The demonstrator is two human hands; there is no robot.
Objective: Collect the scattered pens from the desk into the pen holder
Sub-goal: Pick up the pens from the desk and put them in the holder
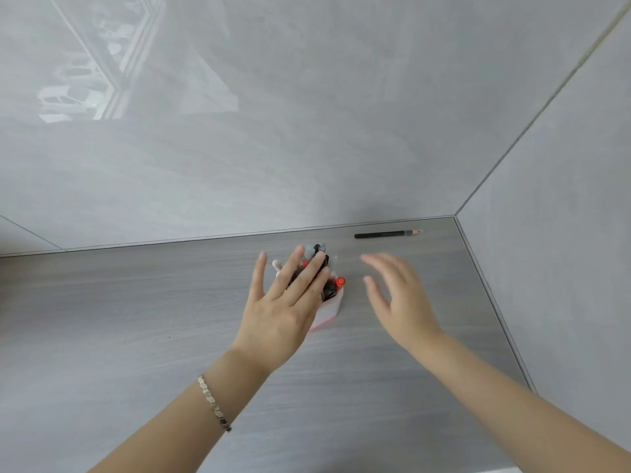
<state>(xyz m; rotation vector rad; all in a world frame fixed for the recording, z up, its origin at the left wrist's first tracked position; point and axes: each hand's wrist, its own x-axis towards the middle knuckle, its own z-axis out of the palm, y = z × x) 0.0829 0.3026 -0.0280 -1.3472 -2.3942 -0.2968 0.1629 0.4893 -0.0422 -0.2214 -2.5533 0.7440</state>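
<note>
A small white and pink pen holder [330, 310] stands on the grey wooden desk [136, 319], filled with several pens, among them one with a red cap [340, 281]. My left hand [285, 302] hovers over the holder with fingers spread, covering much of it and holding nothing. To the right of the holder my right hand [397, 298] floats open and empty, fingers slightly curled. One black pencil [387, 234] lies flat near the back wall, beyond my right hand.
Glossy grey walls close the desk at the back and on the right, meeting in a corner [456, 217]. A metal bracelet [213, 402] sits on my left wrist.
</note>
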